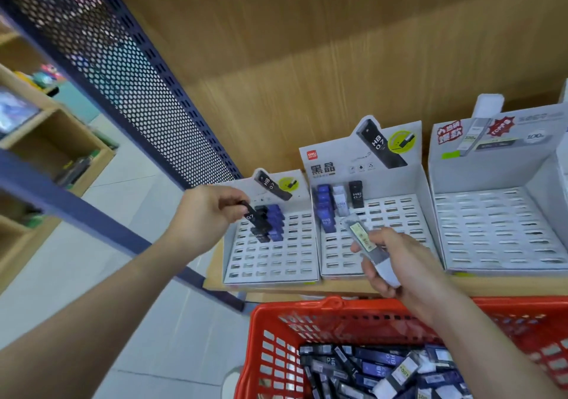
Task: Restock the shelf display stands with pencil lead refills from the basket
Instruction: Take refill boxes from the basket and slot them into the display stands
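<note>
Black HB 0.7 refill (250, 214) is pinched by its top end in the left hand (212, 211). The fingers (229, 211) are curled tight on it, and it hangs tilted just above the black column (259, 225) in the left stand (270, 263). A blue column (275, 223) sits just beside that one. Most other slots in this stand are bare.

Right hand (390, 263) grips a long grey refill (368, 245) with a white cap, fingers wrapped round its lower half. It is held over the front of the middle stand (372, 263) and is not seated in a slot. That stand has a blue column (324, 208), one white case (340, 203) and one black case (356, 194) at the back. The right stand (498, 229) shows only bare slots, and its header art looks like the grey type, so I'd guess that one goes there.

Red basket (307, 321) sits below the shelf (338, 288) edge with loose refills (384, 368) piled inside.

Step in hand, as I read it, is seating the black one:
- Bring the case upright before lowering, since tilted it'll catch the slot edge.
- Take the next free slot in the black column and keep colours in line.
- Don't knock the neighbours, which are packed touching.
- Let go only once it's bottomed out.
</note>
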A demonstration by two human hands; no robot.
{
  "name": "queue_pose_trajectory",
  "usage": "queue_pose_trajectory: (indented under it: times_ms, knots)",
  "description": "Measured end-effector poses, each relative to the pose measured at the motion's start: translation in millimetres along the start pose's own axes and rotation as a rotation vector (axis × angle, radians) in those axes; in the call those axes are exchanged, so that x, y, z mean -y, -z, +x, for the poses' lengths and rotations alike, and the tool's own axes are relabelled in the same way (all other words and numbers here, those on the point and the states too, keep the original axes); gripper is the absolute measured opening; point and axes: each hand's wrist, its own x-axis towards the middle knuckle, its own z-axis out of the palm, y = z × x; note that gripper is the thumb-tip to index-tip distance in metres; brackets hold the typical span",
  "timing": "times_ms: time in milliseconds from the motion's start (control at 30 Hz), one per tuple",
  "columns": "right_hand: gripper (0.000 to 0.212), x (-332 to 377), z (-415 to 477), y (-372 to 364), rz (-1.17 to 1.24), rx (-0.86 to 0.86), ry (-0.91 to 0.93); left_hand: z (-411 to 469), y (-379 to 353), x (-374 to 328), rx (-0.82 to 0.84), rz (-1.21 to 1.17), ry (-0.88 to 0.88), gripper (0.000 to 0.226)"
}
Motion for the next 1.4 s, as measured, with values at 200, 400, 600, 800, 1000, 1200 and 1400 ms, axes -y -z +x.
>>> queue_pose_trajectory:
  times_ms: [200, 400, 600, 800, 1000, 1200, 1400]
  knots:
    - [0.026, -14, 6, -12, 0.026, -0.009, 0.005, -9, -30, 38, 0.034, 0.172, 0.034, 0.015]
    - [0.021, -24, 9, -15, 0.182, -0.007, -0.054, -8, -40, 45, 0.034, 0.228, 0.010, 0.017]
    - [0.009, -23, 4, -12, 0.176, -0.010, -0.043, -9, -45, 42, 0.136, 0.278, -0.058, 0.020]
    - [0.016, -24, 2, -9, 0.084, 0.029, 0.053, -9, -62, 44, 0.102, 0.241, 0.028, 0.019]
    - [0.019, -20, 2, -7, 0.110, -0.071, 0.108, -7, -59, 43, 0.038, 0.451, -0.069, 0.010]
    - [0.015, 21, -17, 9, -0.016, 0.027, 0.192, -12, -42, -41, 0.083, -0.029, -0.193, 0.019]
    - [0.017, 86, -59, 32, -0.210, 0.412, 0.163, -39, -21, -138, 0.391, -0.400, -0.388, 0.055]
